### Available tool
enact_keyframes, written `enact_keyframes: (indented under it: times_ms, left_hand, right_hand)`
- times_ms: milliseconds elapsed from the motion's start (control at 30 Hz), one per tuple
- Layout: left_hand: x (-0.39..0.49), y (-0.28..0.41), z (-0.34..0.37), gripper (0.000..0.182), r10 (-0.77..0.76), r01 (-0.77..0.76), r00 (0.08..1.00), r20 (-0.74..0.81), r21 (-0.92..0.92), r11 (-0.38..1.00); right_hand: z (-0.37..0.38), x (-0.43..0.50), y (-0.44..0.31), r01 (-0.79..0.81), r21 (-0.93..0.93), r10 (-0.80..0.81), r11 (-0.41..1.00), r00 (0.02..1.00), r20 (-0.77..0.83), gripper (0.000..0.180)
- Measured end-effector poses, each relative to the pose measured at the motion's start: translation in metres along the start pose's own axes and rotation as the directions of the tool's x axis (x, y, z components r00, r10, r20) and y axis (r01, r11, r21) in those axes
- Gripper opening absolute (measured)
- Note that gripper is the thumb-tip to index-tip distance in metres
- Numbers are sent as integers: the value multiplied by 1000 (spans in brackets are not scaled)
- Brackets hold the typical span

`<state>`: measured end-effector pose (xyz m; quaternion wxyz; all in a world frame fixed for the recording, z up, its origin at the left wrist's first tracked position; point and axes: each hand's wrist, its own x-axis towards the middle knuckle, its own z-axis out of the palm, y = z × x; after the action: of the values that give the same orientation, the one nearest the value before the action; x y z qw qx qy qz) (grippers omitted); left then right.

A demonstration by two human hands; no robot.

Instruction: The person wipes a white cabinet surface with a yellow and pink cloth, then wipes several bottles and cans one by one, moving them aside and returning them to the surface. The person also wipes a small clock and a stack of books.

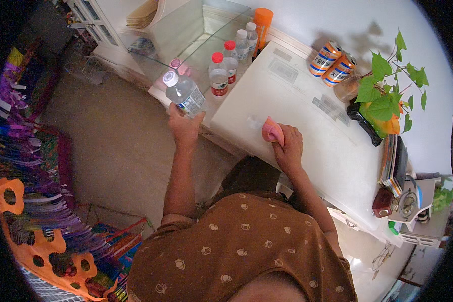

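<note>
My left hand grips a clear plastic bottle with a white cap around its lower part, held up in front of the glass panel and tilted. Its label bears writing. My right hand holds a folded pink cloth just over the white desktop; whether the cloth touches the surface I cannot tell. Beyond my left hand stand two red-capped bottles, the nearer one and the farther one. Behind them are two white-capped bottles and an orange cylinder. A pink object is partly hidden behind the held bottle.
Two orange-striped cans stand by the wall, beside a glass jar and a leafy potted plant. Upright books and a dark red container sit at the right end. A glass panel rises at the left.
</note>
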<state>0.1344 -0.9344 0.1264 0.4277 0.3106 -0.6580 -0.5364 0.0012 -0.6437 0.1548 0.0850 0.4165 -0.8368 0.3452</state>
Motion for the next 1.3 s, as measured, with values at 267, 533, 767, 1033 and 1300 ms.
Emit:
enact_keyframes:
  times_ms: [267, 533, 767, 1033, 1300]
  left_hand:
    - [6, -47, 8, 84, -93, 67, 995, 43, 407, 911]
    - [15, -104, 42, 89, -31, 10, 999, 37, 463, 886]
    - [26, -118, 58, 95, 1, -29, 998, 56, 498, 867]
    - [38, -126, 52, 98, 19, -100, 987, 158, 525, 845]
    - [45, -146, 37, 86, 134, -208, 977, 168, 594, 777]
  right_hand:
    - [-3, 2, -8, -6, -24, 6, 1000, 1000, 6, 43]
    - [-6, 4, -10, -12, -27, 12, 1000, 1000, 27, 51]
    - [-4, 0, -9, -17, -37, 16, 999, 1000, -7, 58]
    - [-2, -5, -6, -102, 19, 103, 995, 990, -95, 57]
    - [4, -16, 27, -289, 356, 340, 889, 936, -90, 39]
